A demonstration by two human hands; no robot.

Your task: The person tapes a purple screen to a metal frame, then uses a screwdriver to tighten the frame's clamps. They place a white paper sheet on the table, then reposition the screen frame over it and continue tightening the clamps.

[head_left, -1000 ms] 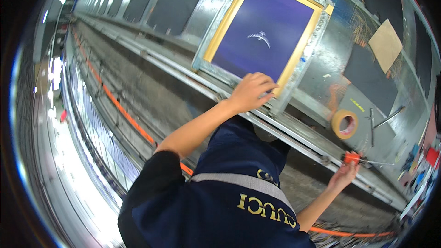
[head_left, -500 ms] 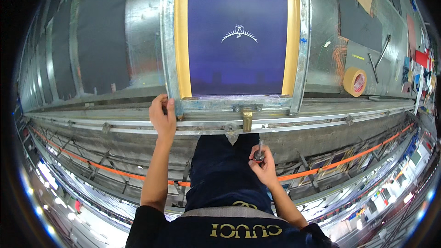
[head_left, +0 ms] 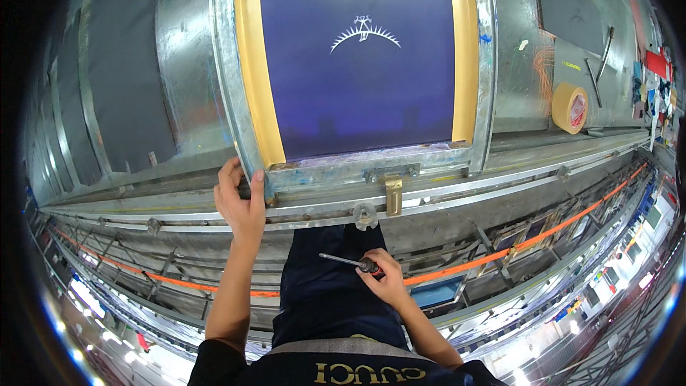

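- The left hand (head_left: 239, 204) now grips the near left corner of the screen frame (head_left: 229, 86). The fingers are curled over the metal edge and the thumb presses from the side, so the hand is clamped on the frame. Half a second ago it held the same edge a little more to the left.
- The right hand (head_left: 386, 282) is closed around the dark handle of a screwdriver (head_left: 346, 261). One second ago this hand was far to the right, at the orange rail; it has now come to the middle, below the frame. The thin shaft points to the left, and its tip is still apart from any screw or clamp.
- My judgement: the frame is held steady and the tool is ready, but it is not yet applied.
- The frame lies on the long metal table (head_left: 543, 164), directly in front of the person, with a purple mesh (head_left: 357, 78) and yellow tape borders inside.
- At the near edge of the frame there is a brass latch (head_left: 392, 194), and near it a round knob (head_left: 365, 216) on the rail. Both are between the tool and the frame.
- A roll of yellow tape (head_left: 569, 108) stands on the table far to the right, well apart from both hands.
- An orange rail (head_left: 500, 246) runs under the table.
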